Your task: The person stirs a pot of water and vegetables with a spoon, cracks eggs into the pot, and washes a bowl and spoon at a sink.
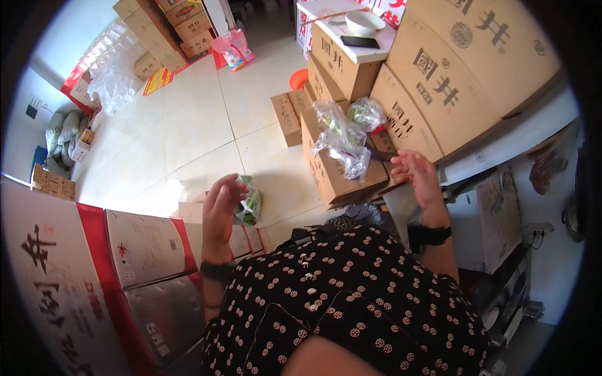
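Observation:
My left hand point(221, 204) is raised with its fingers loosely bent and nothing visible in it. Behind its fingertips, partly hidden, is a plastic bag of green vegetables point(252, 207). My right hand point(416, 176) is held up with its fingers apart. Close to its fingertips, a dark purple eggplant-like vegetable point(380, 154) pokes out by a crumpled clear plastic bag point(345, 150) with something pale green inside. That bag lies on a cardboard carton point(327, 174). A second clear bag of greens point(367, 114) sits just behind it.
Stacked cartons point(425, 89) rise on the right. A white-topped surface point(320, 10) bears a white bowl point(364, 22) and a black phone point(360, 43). An orange basin point(298, 79) is on the tiled floor point(197, 122). Red-and-white boxes point(146, 249) stand at my left.

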`<state>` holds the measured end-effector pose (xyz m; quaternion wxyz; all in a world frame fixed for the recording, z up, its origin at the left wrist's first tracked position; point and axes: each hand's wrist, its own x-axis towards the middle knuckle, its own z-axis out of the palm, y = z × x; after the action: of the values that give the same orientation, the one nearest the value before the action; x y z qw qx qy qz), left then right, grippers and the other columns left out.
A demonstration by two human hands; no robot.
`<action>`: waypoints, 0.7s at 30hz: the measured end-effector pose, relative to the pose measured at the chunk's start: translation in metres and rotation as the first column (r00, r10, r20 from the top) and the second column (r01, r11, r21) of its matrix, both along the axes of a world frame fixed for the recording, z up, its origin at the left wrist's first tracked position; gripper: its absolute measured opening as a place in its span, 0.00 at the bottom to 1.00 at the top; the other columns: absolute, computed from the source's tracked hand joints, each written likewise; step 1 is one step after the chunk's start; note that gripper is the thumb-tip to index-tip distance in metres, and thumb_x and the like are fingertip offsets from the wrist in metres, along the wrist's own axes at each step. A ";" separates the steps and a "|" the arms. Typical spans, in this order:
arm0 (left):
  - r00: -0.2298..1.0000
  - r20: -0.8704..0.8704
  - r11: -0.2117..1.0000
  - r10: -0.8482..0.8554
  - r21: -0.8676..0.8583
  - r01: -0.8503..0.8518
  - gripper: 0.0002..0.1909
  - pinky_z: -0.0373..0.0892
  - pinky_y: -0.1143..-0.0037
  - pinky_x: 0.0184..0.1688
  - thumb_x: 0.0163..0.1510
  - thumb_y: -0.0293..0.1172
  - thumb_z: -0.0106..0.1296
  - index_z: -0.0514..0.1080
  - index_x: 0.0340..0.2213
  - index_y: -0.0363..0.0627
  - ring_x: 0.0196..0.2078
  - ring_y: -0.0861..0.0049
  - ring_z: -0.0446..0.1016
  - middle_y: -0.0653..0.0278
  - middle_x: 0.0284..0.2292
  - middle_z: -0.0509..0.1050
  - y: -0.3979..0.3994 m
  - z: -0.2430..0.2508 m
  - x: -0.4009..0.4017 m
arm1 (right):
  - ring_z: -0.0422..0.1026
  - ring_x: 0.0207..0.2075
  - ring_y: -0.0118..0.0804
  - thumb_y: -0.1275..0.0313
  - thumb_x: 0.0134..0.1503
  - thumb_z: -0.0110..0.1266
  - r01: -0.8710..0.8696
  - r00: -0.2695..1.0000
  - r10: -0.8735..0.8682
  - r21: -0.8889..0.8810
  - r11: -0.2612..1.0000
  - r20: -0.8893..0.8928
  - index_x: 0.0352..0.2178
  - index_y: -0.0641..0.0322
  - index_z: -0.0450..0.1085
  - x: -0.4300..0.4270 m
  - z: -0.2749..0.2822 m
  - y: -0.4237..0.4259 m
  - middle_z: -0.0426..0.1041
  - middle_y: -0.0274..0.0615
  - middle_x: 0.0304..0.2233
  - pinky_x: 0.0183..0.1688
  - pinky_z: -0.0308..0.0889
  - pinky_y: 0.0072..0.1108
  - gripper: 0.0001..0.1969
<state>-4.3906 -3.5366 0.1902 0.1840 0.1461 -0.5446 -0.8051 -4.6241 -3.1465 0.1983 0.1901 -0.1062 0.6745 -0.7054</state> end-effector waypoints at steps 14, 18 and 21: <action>0.990 -0.006 0.942 0.142 0.309 -0.134 0.16 0.61 0.83 0.34 0.62 0.32 0.38 0.62 0.48 0.38 0.30 0.84 0.61 0.70 0.31 0.63 -0.200 -0.053 -0.117 | 0.75 0.37 0.41 0.61 0.60 0.50 0.352 0.924 -0.210 -0.491 0.797 0.320 0.37 0.69 0.63 -0.251 -0.036 -0.159 0.72 0.59 0.39 0.36 0.72 0.18 0.18; 0.971 -0.154 0.908 0.181 0.406 -0.105 0.14 0.67 0.79 0.36 0.63 0.37 0.38 0.66 0.46 0.44 0.32 0.83 0.68 0.69 0.32 0.69 -0.273 -0.063 -0.148 | 0.75 0.35 0.48 0.63 0.58 0.53 0.542 0.837 -0.370 -0.512 0.667 0.403 0.39 0.74 0.59 -0.396 -0.044 -0.217 0.70 0.65 0.37 0.38 0.75 0.24 0.21; 0.946 -0.033 0.848 0.323 0.453 -0.274 0.14 0.67 0.78 0.38 0.63 0.37 0.39 0.66 0.45 0.44 0.33 0.82 0.69 0.69 0.32 0.70 -0.299 -0.037 -0.184 | 0.74 0.36 0.58 0.65 0.57 0.55 0.608 0.792 -0.415 -0.528 0.593 0.447 0.44 0.72 0.49 -0.466 -0.040 -0.246 0.65 0.66 0.39 0.38 0.76 0.33 0.27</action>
<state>-4.5749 -3.8351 0.1531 0.2982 0.2232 -0.3072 -0.8757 -5.0900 -3.3929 0.1581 0.0206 0.1351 0.3549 -0.9249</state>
